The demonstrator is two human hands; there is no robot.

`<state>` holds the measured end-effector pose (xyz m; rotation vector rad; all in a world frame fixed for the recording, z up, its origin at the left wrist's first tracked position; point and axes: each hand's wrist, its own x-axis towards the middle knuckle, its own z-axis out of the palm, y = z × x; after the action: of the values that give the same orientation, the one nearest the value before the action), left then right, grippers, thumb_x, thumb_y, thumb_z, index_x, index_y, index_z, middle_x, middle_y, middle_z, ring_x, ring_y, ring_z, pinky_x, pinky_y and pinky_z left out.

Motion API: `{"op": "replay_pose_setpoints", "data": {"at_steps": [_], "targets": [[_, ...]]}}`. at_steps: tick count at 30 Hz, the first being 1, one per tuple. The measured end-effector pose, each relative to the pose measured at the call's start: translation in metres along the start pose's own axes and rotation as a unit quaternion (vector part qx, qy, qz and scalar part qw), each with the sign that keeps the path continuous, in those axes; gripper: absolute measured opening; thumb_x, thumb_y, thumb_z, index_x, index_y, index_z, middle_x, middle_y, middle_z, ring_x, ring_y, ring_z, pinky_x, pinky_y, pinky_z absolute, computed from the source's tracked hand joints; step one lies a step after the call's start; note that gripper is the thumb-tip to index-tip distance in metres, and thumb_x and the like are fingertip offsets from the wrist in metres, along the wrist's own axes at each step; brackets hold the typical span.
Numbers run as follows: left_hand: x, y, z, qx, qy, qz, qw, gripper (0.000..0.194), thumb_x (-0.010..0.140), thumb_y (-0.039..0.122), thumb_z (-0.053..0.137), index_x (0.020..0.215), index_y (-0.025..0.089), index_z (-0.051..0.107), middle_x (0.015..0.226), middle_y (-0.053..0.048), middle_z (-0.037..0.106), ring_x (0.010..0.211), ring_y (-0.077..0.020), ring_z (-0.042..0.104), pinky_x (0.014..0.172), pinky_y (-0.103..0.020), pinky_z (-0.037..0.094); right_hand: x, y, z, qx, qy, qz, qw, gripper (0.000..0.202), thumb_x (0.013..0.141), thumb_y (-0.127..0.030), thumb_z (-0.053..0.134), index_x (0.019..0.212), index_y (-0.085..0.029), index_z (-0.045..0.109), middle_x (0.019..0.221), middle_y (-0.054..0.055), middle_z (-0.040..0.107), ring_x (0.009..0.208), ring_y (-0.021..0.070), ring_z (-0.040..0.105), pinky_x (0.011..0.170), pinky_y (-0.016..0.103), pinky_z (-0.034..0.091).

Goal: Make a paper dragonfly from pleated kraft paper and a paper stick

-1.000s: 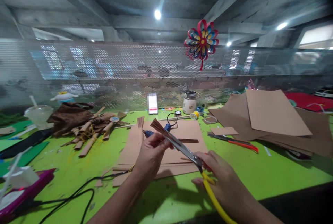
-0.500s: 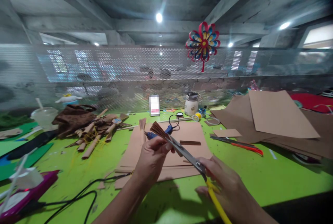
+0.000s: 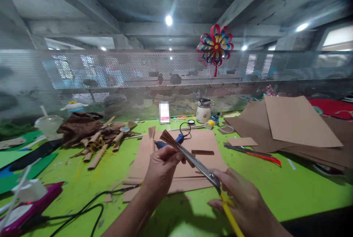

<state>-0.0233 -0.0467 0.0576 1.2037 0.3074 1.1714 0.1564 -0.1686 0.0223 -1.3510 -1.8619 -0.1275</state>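
On my feed, the left hand (image 3: 162, 166) pinches a fringed brown paper strip (image 3: 168, 137) between thumb and fingers, just below the frame's centre. The right hand (image 3: 242, 189) is wrapped around yellow-handled scissors (image 3: 200, 168), their blades reaching up to the paper; I can't tell how far apart those blades are. Beyond, I see kraft paper sheets (image 3: 211, 138) on the green table (image 3: 309, 187), paper tubes (image 3: 98, 156) at mid-left and red-handled scissors (image 3: 256, 153) at mid-right.
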Motion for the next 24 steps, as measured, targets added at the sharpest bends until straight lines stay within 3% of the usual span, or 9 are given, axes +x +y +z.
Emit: {"op": "replay_pose_setpoints", "data": {"at_steps": [5,13,18,24], "targets": [[0.001,-0.0024,-0.0022,0.003,-0.003,0.011,1.0,0.007,0.07,0.02,0.072,0.071,0.015,0.067,0.065,-0.002,0.064,0.063,-0.0132,0.056,0.064,-0.029,0.044,-0.002,0.0003,0.0008,-0.001,0.007,-0.013,1.0,0.046,0.08,-0.033,0.062,0.122,-0.019,0.047,0.082,0.006,0.058,0.071,0.0175,0.058,0.063,0.028,0.05],[0.0016,-0.0035,-0.0014,0.004,-0.029,0.015,0.999,0.006,0.07,0.019,0.072,0.071,0.015,0.068,0.067,-0.002,0.065,0.061,-0.0113,0.056,0.061,-0.026,0.043,-0.0015,-0.003,-0.0018,0.023,-0.038,0.049,0.998,0.048,0.078,-0.029,0.064,0.122,-0.021,0.047,0.086,0.005,0.055,0.078,0.0182,0.056,0.07,0.029,0.05],[0.0008,-0.0076,-0.0045,0.016,-0.051,0.02,0.998,0.002,0.072,0.016,0.07,0.072,0.015,0.068,0.07,-0.003,0.065,0.062,-0.0114,0.056,0.061,-0.026,0.044,-0.0024,-0.0064,0.0004,0.04,-0.022,0.073,0.996,0.048,0.076,-0.028,0.066,0.121,-0.023,0.048,0.085,0.004,0.055,0.078,0.0185,0.056,0.071,0.03,0.05],[-0.0001,-0.0094,-0.0097,0.066,-0.069,0.036,0.995,0.003,0.076,0.018,0.067,0.076,0.015,0.068,0.069,-0.003,0.064,0.063,-0.0133,0.057,0.062,-0.029,0.046,-0.0031,-0.0075,0.0001,0.039,-0.016,0.052,0.998,0.046,0.077,-0.03,0.065,0.12,-0.022,0.05,0.085,0.005,0.057,0.076,0.0177,0.057,0.068,0.027,0.05]]}}
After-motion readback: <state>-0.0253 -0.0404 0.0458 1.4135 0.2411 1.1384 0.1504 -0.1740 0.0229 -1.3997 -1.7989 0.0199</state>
